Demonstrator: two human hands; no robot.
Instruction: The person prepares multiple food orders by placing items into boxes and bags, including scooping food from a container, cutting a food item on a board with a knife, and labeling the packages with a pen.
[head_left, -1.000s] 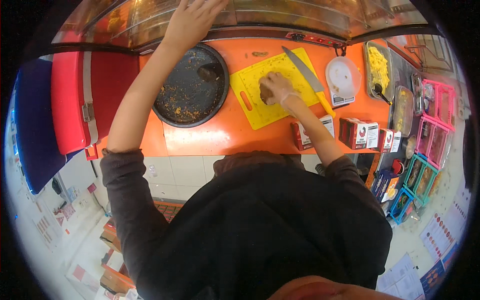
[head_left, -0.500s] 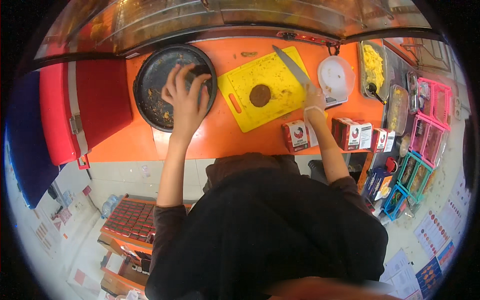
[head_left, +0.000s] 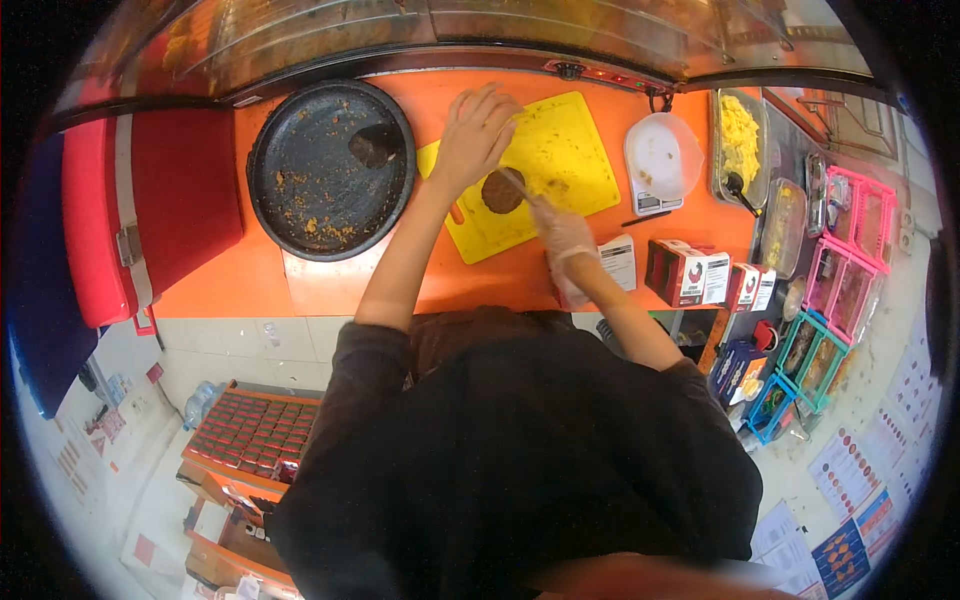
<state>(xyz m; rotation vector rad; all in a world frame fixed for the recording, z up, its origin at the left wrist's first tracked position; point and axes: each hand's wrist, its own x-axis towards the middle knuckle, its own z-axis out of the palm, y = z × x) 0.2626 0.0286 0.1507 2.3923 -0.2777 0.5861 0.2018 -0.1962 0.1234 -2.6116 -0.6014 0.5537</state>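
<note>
A round dark-brown patty (head_left: 502,190) lies on a yellow cutting board (head_left: 585,150) dotted with crumbs. My right hand (head_left: 565,235), in a clear glove, is closed round the handle of a knife (head_left: 521,186). The knife's blade is over the patty, pointing up and left; whether it touches cannot be made out. My left hand (head_left: 478,135) is bare, its fingers stretched out above the board's far left corner, just beyond the patty. To the left, a round black pan (head_left: 300,120) holds orange-brown crumbs and one dark piece (head_left: 374,146).
Right of the board, a white bowl (head_left: 660,160) sits on a kitchen scale (head_left: 650,200). Farther right stands a container of yellow food (head_left: 738,135) with a black spoon. Small boxes (head_left: 688,272) line the front edge. A red case (head_left: 185,200) is at left, a glass-fronted cabinet (head_left: 450,30) behind.
My left hand has left the pan and moved right to the board. My right hand has brought the knife left and nearer, from the board's right edge to the patty.
</note>
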